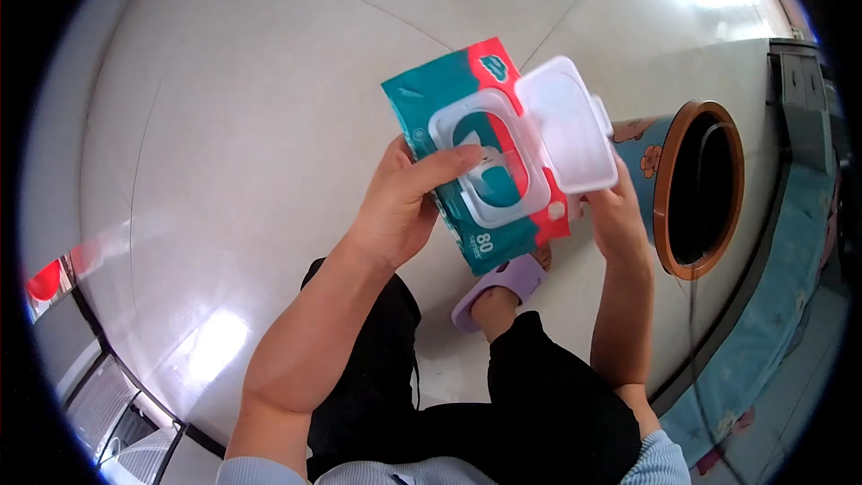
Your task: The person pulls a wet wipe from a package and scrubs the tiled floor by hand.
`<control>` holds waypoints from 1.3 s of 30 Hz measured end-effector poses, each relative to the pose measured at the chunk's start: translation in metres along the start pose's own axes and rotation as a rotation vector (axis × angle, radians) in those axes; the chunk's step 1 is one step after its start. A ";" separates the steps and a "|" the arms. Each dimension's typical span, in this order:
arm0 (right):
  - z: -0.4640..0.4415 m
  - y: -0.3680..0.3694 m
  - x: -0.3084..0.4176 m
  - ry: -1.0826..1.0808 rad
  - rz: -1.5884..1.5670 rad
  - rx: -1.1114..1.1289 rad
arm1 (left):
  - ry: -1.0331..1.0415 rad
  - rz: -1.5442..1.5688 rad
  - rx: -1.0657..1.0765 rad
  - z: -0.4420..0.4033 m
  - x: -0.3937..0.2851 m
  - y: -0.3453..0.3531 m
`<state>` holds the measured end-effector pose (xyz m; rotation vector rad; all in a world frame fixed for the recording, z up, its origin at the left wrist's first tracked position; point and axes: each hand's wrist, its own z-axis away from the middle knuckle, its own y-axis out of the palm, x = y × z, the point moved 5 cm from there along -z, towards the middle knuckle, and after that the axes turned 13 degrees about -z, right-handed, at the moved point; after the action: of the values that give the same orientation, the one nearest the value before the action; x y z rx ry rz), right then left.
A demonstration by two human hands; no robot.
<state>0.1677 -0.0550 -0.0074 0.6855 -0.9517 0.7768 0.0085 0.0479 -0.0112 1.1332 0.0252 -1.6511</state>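
Above the pale floor [251, 108], near the bin [639, 166] on the person's right, the wipes pack [503, 184] hangs tilted, face up, probably for a clear view. The left hand [400, 198] clamps its left edge, thumb in front, seemingly steadying it. The right hand [618, 216] meets the raised lid [567, 126]; with fingers partly hidden, I can't tell its grip.
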 end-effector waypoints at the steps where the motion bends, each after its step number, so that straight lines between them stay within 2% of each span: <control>1: 0.002 0.004 -0.001 0.001 0.000 0.000 | -0.013 0.017 -0.008 -0.002 0.003 -0.003; 4: 0.006 0.019 0.000 -0.054 -0.220 0.142 | -0.037 -0.029 -0.007 0.000 0.004 -0.002; 6: 0.006 0.023 -0.003 0.063 -0.320 0.104 | -0.031 -0.078 0.012 0.000 0.003 0.000; 8: 0.004 0.023 -0.007 0.089 -0.321 0.094 | -0.027 -0.128 0.033 0.001 0.003 0.001; 11: -0.001 0.024 -0.018 0.112 -0.221 0.260 | -0.059 -0.220 0.043 -0.002 0.010 -0.002; 14: 0.002 0.035 -0.012 0.081 -0.228 0.238 | -0.068 -0.286 0.054 -0.005 0.018 -0.002; 15: 0.002 0.034 -0.007 -0.031 -0.013 0.280 | -0.069 -0.265 0.011 -0.006 0.019 -0.001; 16: 0.002 0.035 -0.009 -0.030 -0.012 0.281 | -0.071 -0.243 -0.033 -0.005 0.020 0.000; 18: 0.004 0.042 -0.006 -0.189 0.119 0.304 | -0.017 -0.268 -0.047 -0.007 0.029 -0.005; 20: 0.004 0.045 -0.005 -0.207 0.098 0.306 | 0.322 -0.580 -0.115 -0.006 0.020 -0.008; 21: 0.003 0.043 -0.007 -0.141 -0.015 0.265 | 0.183 -0.529 -0.202 -0.008 0.021 -0.011; 22: 0.003 0.041 -0.010 -0.075 -0.127 0.223 | 0.182 -0.530 -0.205 -0.008 0.015 -0.008; 24: 0.003 0.045 -0.016 -0.051 -0.162 0.223 | 0.223 -0.718 -0.331 -0.009 0.002 -0.007; 26: 0.003 0.050 -0.019 -0.025 -0.197 0.220 | 0.214 -0.697 -0.351 -0.009 0.003 -0.009; 29: -0.004 0.052 -0.025 0.042 -0.285 0.179 | 0.283 -0.636 -0.250 -0.008 0.002 -0.007; 31: -0.015 0.045 -0.037 0.097 -0.266 0.153 | -0.050 -0.258 -0.196 -0.010 0.019 -0.014; 32: -0.019 0.046 -0.039 0.098 -0.267 0.156 | -0.048 -0.258 -0.200 -0.012 0.016 -0.019; 34: -0.026 0.045 -0.041 0.096 -0.252 0.098 | -0.174 0.287 -0.079 -0.016 0.013 -0.017; 36: -0.029 0.049 -0.041 0.102 -0.257 0.105 | -0.180 0.220 -0.094 -0.014 0.007 -0.018; 38: -0.033 0.051 -0.043 0.112 -0.255 0.114 | -0.081 -0.159 -0.023 -0.013 0.004 -0.016; 39: -0.036 0.051 -0.044 0.095 -0.209 0.117 | -0.081 -0.154 -0.028 -0.013 0.004 -0.017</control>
<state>0.1253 -0.0105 -0.0533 0.8291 -0.7393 0.6769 0.0039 0.0592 -0.0298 1.0640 0.0855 -1.8263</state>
